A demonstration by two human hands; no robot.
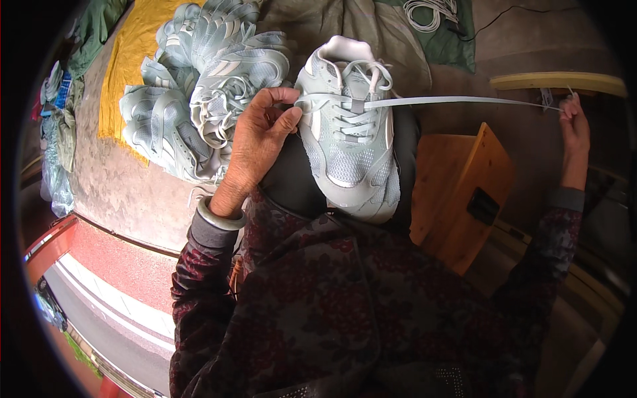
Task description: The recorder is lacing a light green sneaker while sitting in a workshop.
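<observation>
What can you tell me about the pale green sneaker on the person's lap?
The pale green mesh sneaker lies sole-down on the lap, toe toward the person, white padded heel collar away. Its white flat lace is partly threaded; the left hand pinches it at the eyelets, while the right hand pulls one end out taut to the right.

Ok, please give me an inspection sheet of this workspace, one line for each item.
Surface: brown concrete floor; a yellow cloth lies on it.
Job's things: pale green shoe rests on the person's lap; its lace is stretched out to the right.
Clutter: pile of similar pale shoes on the cloth; wooden stool at the right.
Grips: left hand pinches the lace at the eyelets; right hand pulls the lace end.
Cables: white cord coil and a thin dark cable at the top.
Surroundings: green cloth, clothes heaped at the left edge.
</observation>
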